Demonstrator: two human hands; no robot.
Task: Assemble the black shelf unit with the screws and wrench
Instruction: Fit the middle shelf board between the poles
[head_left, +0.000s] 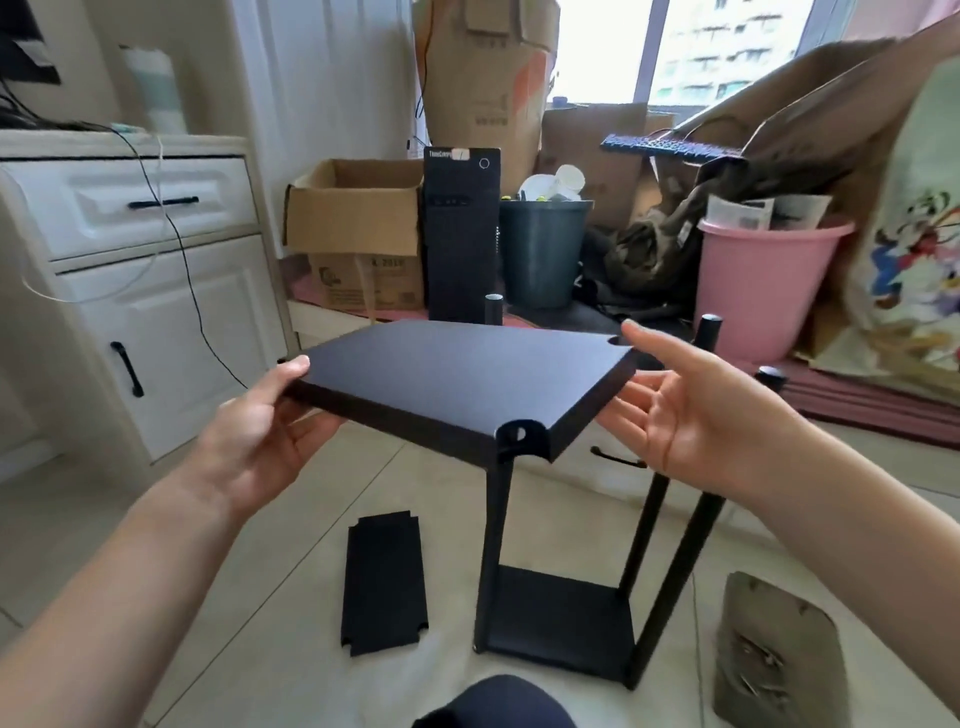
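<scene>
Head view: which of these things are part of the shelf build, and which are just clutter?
Part of the job:
- shelf board held by left hand, right hand at its other end
- frame with poles
- spare board on the floor

Lying about:
- computer tower
- pink bucket
- cardboard box
- keyboard

tiled floor (291, 519) | spare black panel (384, 582) | shelf frame (566, 613) | grey bag (774, 644)
</scene>
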